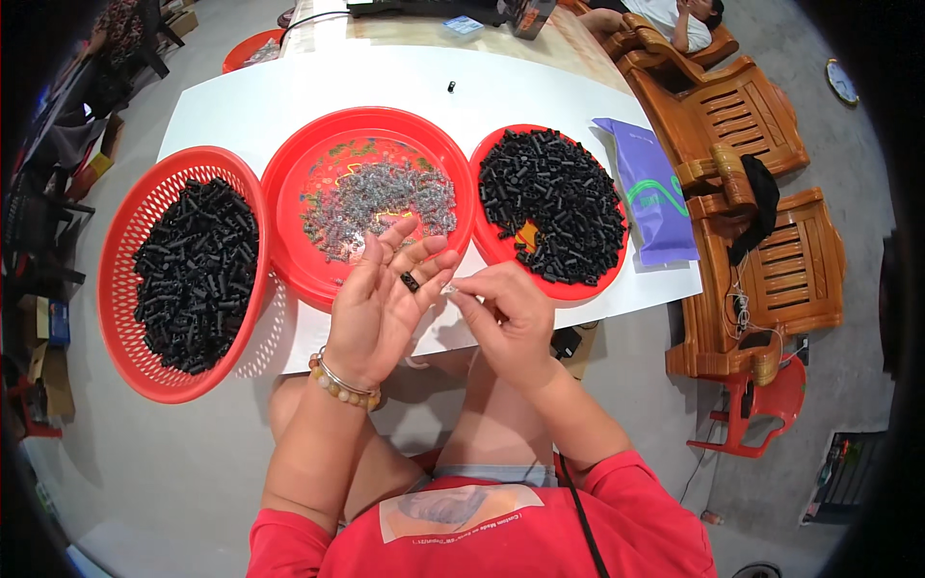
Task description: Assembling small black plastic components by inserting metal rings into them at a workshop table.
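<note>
My left hand point(378, 308) is turned palm up over the table's near edge, with its fingers half spread. A small black plastic piece point(409, 281) rests across those fingers. Beside the fingertips, my right hand point(506, 313) pinches a tiny clear piece point(449, 288) between thumb and forefinger; its exact shape is too small to make out. Beyond the left hand stands a round red tray point(289, 193) holding many small clear parts point(376, 202). To the right, another red tray point(604, 279) is heaped with black plastic pieces point(549, 202).
At the left, a red slatted basket point(120, 279) is full of black tubular pieces point(198, 275). A purple packet point(650, 193) lies at the white table's point(405, 82) right edge. One loose black piece point(451, 87) lies farther back. Wooden chairs point(771, 260) stand to the right, where another person point(674, 24) sits.
</note>
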A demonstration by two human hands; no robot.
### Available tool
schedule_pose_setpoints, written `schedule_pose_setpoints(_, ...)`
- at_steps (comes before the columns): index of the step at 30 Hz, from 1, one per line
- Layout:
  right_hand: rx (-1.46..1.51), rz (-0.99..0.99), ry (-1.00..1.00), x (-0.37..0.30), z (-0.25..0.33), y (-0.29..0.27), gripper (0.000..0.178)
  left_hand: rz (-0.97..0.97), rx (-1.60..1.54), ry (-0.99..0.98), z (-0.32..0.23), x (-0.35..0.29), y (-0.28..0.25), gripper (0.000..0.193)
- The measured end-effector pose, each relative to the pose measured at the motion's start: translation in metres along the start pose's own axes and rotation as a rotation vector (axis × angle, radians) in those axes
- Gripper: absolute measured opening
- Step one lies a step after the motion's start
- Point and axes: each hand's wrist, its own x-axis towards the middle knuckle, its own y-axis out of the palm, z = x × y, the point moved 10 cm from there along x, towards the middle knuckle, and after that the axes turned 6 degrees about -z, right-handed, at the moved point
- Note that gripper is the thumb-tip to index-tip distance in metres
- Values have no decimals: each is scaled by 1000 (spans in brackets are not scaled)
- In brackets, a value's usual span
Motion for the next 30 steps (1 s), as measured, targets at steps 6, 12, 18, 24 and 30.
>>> schedule_pose_setpoints(6,-98,27,-40,-9,5,17,14,20,-32,-8,2,-2,8,46)
schedule_pose_setpoints(12,-130,-29,-85,-6,8,16,13,92,15,-9,7,-2,12,39)
schedule_pose_setpoints(18,-160,-54,-133,-2,14,11,17,24,156,8,10,-6,17,43)
schedule_pose_setpoints(24,-195,-59,-163,-3,15,2,20,74,153,3,14,-8,24,47)
schedule_pose_setpoints(30,-173,-70,-178,5,8,-12,21,-81,266,-77,24,-1,-14,24)
